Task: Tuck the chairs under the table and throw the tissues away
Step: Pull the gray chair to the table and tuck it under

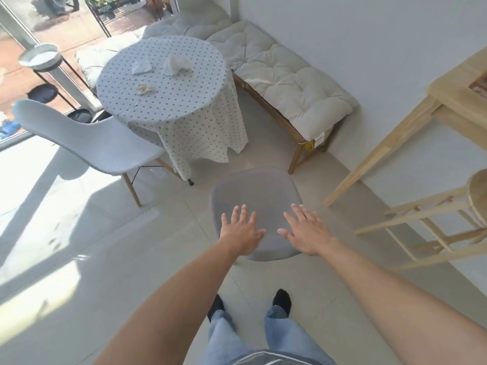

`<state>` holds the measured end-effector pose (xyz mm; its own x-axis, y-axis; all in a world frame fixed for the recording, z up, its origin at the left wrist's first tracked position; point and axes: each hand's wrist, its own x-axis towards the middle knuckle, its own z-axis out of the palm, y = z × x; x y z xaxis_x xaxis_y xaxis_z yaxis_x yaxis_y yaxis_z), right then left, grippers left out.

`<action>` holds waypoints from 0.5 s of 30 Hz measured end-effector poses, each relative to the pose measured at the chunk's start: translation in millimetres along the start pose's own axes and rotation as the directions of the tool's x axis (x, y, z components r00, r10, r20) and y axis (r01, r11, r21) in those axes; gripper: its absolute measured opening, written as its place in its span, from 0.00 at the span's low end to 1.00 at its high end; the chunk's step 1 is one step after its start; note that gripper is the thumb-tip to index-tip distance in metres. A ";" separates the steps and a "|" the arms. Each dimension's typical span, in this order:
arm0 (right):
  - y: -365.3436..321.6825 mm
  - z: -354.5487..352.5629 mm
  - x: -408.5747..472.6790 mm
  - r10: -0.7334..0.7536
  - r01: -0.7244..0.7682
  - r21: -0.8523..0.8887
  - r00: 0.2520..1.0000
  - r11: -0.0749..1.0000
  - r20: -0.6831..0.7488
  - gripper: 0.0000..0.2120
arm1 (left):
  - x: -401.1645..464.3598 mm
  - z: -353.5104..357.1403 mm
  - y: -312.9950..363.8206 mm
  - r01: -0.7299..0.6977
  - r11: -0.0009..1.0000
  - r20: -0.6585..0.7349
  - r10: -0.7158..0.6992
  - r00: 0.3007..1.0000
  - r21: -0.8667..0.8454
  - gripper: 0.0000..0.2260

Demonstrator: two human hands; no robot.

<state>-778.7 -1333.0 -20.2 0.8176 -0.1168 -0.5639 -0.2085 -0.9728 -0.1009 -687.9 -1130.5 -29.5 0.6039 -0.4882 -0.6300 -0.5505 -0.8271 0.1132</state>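
- The left hand (242,233) was spread wide, fingers (243,213) splayed and holding nothing; it lay over the near left part of the grey chair (254,196), whose top edge showed just under the palm; whether it touched the chair could not be told.
- The right hand (307,231) was likewise flat and wide, grasping nothing; its fingertips (295,208) reached over the near right part of the same chair; the thumbs of both hands pointed at each other with a small gap between.
- Beyond the fingertips, past the grey chair, stood the round table (168,101) with its dotted cloth; three crumpled tissues (175,64) lay on it, well apart from both hands.
- A white chair (89,138) stood far to the left of the left fingers, its seat edge just beside the hanging cloth, not tucked under.
- A cushioned bench (287,80) ran along the wall beyond the right fingers.
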 end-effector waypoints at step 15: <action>34.9 61.8 -31.9 -0.218 0.220 -0.081 0.975 0.972 0.031 0.33 | -47.3 83.3 75.4 0.036 0.999 -0.046 -0.035 0.998 0.019 0.32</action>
<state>-845.3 -1350.9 -56.4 0.8265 0.1044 -0.5532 0.0207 -0.9876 -0.1555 -806.0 -1146.6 -55.2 0.6491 -0.4712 -0.5972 -0.5392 -0.8388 0.0757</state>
